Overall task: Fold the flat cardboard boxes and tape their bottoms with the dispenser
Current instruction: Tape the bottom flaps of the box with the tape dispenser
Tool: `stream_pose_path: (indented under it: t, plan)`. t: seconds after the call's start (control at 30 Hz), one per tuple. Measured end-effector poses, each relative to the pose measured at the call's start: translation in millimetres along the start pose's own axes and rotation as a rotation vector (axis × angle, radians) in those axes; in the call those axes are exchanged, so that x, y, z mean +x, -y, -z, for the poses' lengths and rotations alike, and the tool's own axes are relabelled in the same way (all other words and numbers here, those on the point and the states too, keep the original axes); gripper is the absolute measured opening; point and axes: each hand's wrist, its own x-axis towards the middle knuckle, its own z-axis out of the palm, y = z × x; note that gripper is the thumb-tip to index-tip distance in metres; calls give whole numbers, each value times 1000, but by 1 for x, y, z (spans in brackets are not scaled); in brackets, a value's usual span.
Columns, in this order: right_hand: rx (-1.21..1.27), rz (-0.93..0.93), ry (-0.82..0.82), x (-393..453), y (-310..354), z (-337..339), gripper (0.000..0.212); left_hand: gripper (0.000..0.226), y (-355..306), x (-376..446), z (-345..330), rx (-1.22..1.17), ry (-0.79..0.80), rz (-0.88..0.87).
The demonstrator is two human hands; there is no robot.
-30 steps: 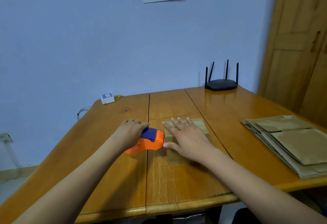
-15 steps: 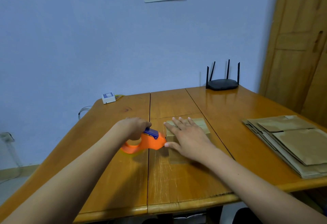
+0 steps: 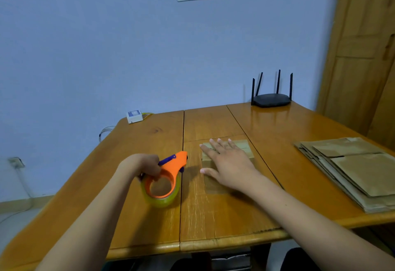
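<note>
A small folded cardboard box (image 3: 243, 147) stands in the middle of the wooden table (image 3: 213, 213). My right hand (image 3: 229, 162) lies flat on top of it, fingers spread, pressing it down and hiding most of its top. My left hand (image 3: 142, 164) grips the orange tape dispenser (image 3: 170, 171) with its clear tape roll, held a little left of the box and apart from it, nose pointing toward the box. A stack of flat cardboard boxes (image 3: 354, 168) lies at the table's right edge.
A black router (image 3: 271, 99) with several antennas sits at the far edge of the table. A small white device (image 3: 134, 116) lies at the far left corner with a cable trailing off. A wooden door (image 3: 363, 56) stands to the right.
My left hand has drawn the dispenser back to the left, away from the box's side, and tilted it so the roll faces me. My right hand stays flat on the box.
</note>
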Motion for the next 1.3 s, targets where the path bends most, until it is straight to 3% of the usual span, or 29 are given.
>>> stream_pose_path:
  t: [0.1, 0.23, 0.37, 0.43, 0.5, 0.57, 0.6, 0.67, 0.73, 0.83, 1.07, 1.17, 1.3]
  plan:
    - [1, 2, 1, 0, 0, 1, 78, 24, 0, 7, -10, -163, -53, 11]
    - [-6, 10, 4, -1, 0, 2, 81, 22, -3, 16, -36, -115, -283, 34]
    - [-10, 6, 10, 0, -1, -1, 86, 38, 3, 24, -51, -163, -267, 87]
    - [-7, 2, 11, 1, -2, -2, 87, 37, 1, 17, -47, -137, -251, 99]
    - [16, 2, 3, 1, -2, -2, 87, 32, -11, 3, -40, -93, -338, 84]
    - [28, 4, -15, 1, -1, -2, 86, 38, -37, -15, -39, -275, -521, -61]
    - [25, 6, -23, 0, 0, -2, 86, 42, -53, -27, -41, -481, -541, -181]
    - [19, 12, -22, 0, 0, -1, 83, 47, -86, -46, -53, -944, -395, -420]
    - [33, 25, -4, -1, -1, 2, 81, 48, -109, -47, -74, -1166, -304, -507]
    - [109, 39, 8, 0, -4, 6, 80, 49, -119, -34, -94, -1346, -410, -481]
    - [400, -27, 10, -2, -9, 18, 60, 41, -119, -34, -97, -1397, -367, -495]
    - [684, -116, -131, -7, -8, 19, 41, 31, -119, -37, -93, -1338, -361, -481]
    - [994, -343, -609, -28, -16, 14, 30, 47, -119, -41, -96, -1293, -363, -441]
